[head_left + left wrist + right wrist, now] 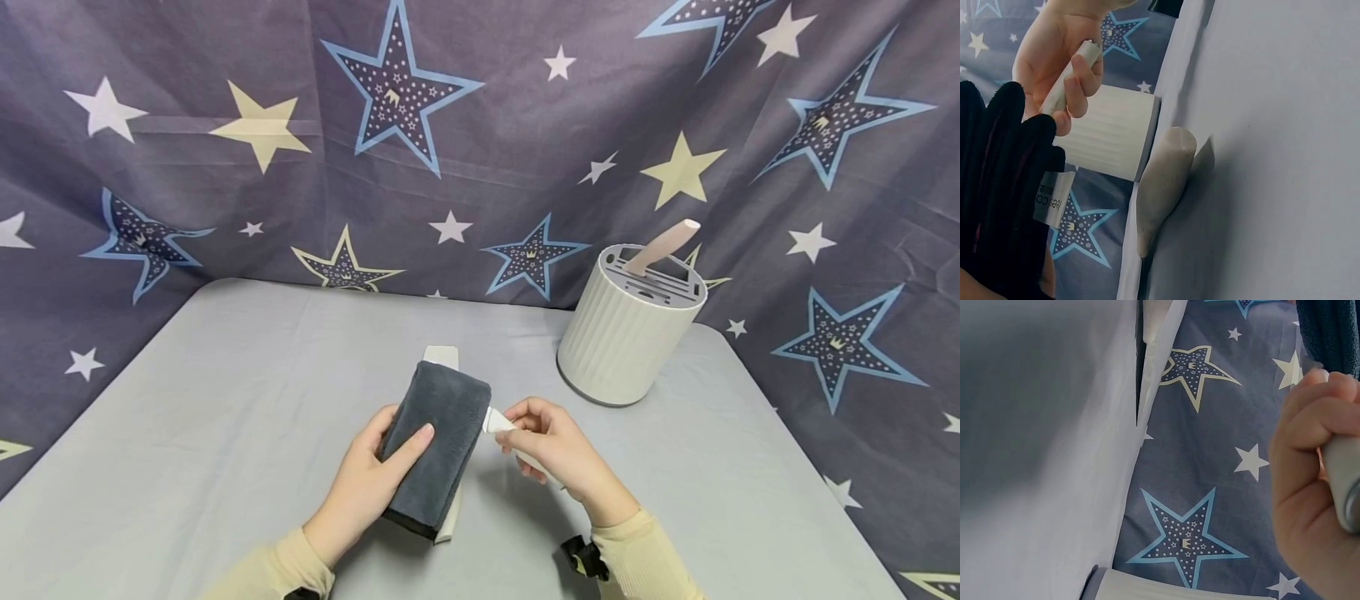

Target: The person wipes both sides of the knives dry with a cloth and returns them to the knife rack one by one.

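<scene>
My left hand [363,475] grips a folded dark grey towel [442,442], its thumb lying across the top face. In my right hand [562,450] is a white-handled knife [497,421], pinched by the handle at the towel's right edge; its blade is hidden by the towel. The left wrist view shows the handle end [1088,53] poking out between the curled fingers. A long cream-coloured thing [441,357] lies on the table under the towel, both ends showing. Seen low in the left wrist view, that thing [1163,181] has a rounded, handle-like end.
A white ribbed knife block [626,342] stands at the back right of the grey table [247,417]. One pink handle [663,247] sticks up from its slotted top. Behind the table hangs a star-patterned curtain [480,183].
</scene>
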Demonstrator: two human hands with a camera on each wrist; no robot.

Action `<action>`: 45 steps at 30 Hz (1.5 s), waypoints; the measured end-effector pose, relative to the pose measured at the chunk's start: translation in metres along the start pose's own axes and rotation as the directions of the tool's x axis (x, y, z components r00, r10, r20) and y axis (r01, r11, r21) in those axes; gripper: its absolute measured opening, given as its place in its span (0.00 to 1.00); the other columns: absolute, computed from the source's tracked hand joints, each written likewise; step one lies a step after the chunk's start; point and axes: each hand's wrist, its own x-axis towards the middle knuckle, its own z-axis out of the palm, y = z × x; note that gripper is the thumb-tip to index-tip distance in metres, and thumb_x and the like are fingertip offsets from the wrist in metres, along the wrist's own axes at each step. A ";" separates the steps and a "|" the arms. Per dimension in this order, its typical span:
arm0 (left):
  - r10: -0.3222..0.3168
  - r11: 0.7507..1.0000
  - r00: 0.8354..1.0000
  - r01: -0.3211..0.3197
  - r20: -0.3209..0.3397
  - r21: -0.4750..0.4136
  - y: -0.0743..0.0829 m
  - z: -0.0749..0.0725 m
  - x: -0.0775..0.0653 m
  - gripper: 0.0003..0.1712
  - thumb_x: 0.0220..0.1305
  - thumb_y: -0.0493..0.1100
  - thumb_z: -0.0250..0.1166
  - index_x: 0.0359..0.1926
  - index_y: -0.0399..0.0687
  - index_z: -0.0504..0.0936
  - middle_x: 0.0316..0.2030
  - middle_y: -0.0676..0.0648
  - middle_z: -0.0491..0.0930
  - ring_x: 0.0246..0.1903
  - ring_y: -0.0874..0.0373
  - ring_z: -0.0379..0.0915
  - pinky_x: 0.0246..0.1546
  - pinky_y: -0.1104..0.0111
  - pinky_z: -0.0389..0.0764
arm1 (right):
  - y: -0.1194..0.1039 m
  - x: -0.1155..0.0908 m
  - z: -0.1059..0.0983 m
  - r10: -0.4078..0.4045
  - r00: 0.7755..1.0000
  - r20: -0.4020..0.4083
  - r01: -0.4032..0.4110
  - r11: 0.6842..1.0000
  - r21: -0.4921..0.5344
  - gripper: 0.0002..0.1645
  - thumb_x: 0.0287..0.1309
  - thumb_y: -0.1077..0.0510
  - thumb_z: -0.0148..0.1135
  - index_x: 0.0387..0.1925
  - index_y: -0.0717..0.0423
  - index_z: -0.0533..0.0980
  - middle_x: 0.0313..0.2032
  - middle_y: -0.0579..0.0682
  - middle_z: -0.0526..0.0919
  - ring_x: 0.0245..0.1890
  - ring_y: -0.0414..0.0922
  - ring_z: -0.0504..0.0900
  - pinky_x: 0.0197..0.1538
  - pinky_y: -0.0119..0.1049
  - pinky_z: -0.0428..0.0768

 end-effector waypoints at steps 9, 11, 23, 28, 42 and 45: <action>0.002 1.000 1.000 -0.002 0.025 -0.005 0.000 0.003 -0.001 0.21 0.67 0.51 0.66 0.58 0.51 0.77 0.43 0.44 0.81 0.33 0.57 0.81 0.32 0.66 0.82 | -0.001 0.001 0.002 -0.024 1.000 -0.007 0.024 1.000 0.010 0.17 0.57 0.64 0.63 0.46 0.69 0.72 0.25 0.45 0.79 0.15 0.37 0.70 0.16 0.26 0.65; -0.002 1.000 0.999 0.002 0.032 -0.008 0.001 0.004 -0.001 0.21 0.66 0.50 0.66 0.58 0.51 0.77 0.42 0.43 0.82 0.33 0.57 0.81 0.31 0.66 0.82 | -0.002 0.001 0.002 -0.024 1.000 -0.013 0.024 1.000 0.010 0.17 0.57 0.64 0.62 0.46 0.69 0.72 0.25 0.45 0.79 0.15 0.37 0.70 0.16 0.26 0.65; -0.013 0.998 0.999 0.010 0.048 0.058 0.004 0.002 0.010 0.22 0.66 0.53 0.65 0.59 0.53 0.77 0.43 0.44 0.82 0.34 0.57 0.81 0.33 0.66 0.81 | -0.004 0.006 0.001 -0.021 0.999 -0.041 0.022 1.000 0.018 0.16 0.57 0.65 0.60 0.47 0.68 0.71 0.24 0.45 0.79 0.15 0.38 0.71 0.17 0.27 0.66; 0.000 0.996 0.999 -0.004 0.051 0.088 0.005 0.001 0.016 0.21 0.66 0.52 0.65 0.57 0.53 0.78 0.41 0.44 0.82 0.32 0.57 0.80 0.33 0.66 0.81 | -0.004 0.009 0.000 -0.023 0.998 -0.050 0.024 0.999 0.024 0.17 0.57 0.64 0.61 0.47 0.68 0.71 0.25 0.44 0.79 0.15 0.38 0.71 0.17 0.27 0.67; 0.057 0.987 0.997 -0.064 0.052 0.146 0.010 -0.003 0.031 0.22 0.67 0.53 0.64 0.58 0.50 0.78 0.43 0.44 0.82 0.33 0.60 0.78 0.36 0.68 0.79 | -0.004 0.014 -0.006 -0.024 0.998 -0.062 0.027 0.999 0.046 0.14 0.57 0.65 0.60 0.45 0.68 0.72 0.25 0.44 0.79 0.15 0.38 0.70 0.17 0.27 0.66; 0.057 0.986 0.998 -0.062 0.041 0.152 0.010 -0.004 0.033 0.22 0.68 0.54 0.64 0.58 0.50 0.78 0.44 0.44 0.82 0.34 0.60 0.78 0.37 0.68 0.79 | -0.003 0.014 -0.007 -0.016 0.998 -0.066 0.019 0.999 0.044 0.14 0.57 0.65 0.60 0.45 0.67 0.72 0.25 0.44 0.79 0.15 0.38 0.70 0.17 0.26 0.66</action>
